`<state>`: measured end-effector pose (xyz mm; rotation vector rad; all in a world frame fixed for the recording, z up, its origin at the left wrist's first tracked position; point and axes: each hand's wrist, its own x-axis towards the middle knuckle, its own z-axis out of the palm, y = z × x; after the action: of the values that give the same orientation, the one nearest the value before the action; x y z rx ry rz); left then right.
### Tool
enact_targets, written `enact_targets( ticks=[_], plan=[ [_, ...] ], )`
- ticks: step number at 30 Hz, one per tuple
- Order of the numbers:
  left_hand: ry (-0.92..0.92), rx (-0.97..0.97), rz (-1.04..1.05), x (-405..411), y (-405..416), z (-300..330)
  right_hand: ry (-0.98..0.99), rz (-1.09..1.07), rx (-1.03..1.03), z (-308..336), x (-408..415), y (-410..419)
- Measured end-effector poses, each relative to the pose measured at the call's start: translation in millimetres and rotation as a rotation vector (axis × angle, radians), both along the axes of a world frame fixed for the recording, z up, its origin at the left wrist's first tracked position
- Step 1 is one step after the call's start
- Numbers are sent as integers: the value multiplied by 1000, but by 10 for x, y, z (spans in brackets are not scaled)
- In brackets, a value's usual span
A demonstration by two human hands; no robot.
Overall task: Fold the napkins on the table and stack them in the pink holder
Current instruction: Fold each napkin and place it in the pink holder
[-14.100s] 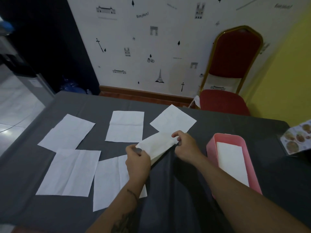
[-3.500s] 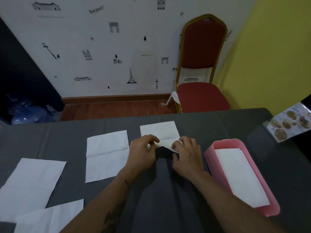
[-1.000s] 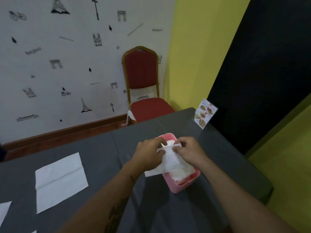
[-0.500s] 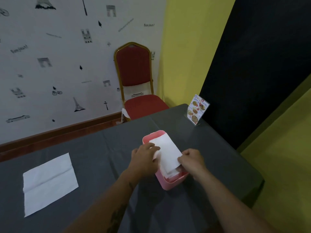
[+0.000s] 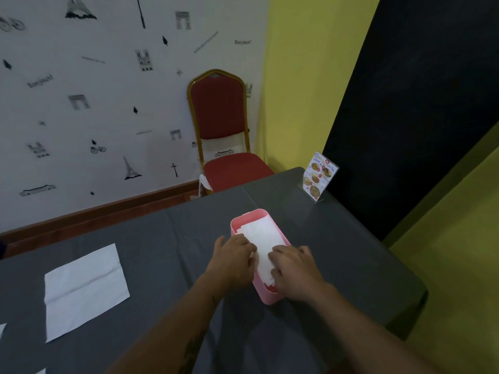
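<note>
The pink holder [image 5: 267,296] stands on the dark grey table [image 5: 167,238], right of centre. A folded white napkin [image 5: 263,238] lies flat inside it on top of the stack. My left hand [image 5: 233,259] rests on the holder's left rim with its fingertips on the napkin. My right hand [image 5: 293,265] presses down on the napkin's near right part with fingers spread. One unfolded white napkin [image 5: 83,290] lies flat at the left of the table, and a corner of another [image 5: 2,329] shows at the left edge.
A menu card stand [image 5: 318,176] sits at the table's far right corner. A red chair [image 5: 224,147] stands behind the table against the patterned wall. The table's right edge drops off near a yellow wall.
The folded napkin, held tilted above the holder half a second ago, now lies flat inside it. Both hands have come down onto it.
</note>
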<state>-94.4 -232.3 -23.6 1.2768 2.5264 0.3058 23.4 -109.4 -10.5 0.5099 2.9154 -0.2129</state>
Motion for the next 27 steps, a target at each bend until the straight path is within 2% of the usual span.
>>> enact_targets(
  ticks=[4,7,11,14,18,23,27],
  plan=[
    [-13,104,46,-8,-108,-19,26,56,21,-35,20,63],
    [-33,135,69,3,-202,-14,63,1,-6,-51,-67,58],
    [-72,193,97,4,-314,-6,-33,-47,-77,-140,-299,-38],
    [-105,177,106,-12,-371,5,-105,-15,-54,-190,-321,-80],
    [-124,143,109,-35,-414,-45,-108,-7,-27,-191,-249,-87],
    [-158,165,162,-76,-536,-58,-3,-60,-65,-17,-341,-134],
    [-164,231,251,-190,-923,-50,150,-10,-124,130,-574,-379]
  ],
)
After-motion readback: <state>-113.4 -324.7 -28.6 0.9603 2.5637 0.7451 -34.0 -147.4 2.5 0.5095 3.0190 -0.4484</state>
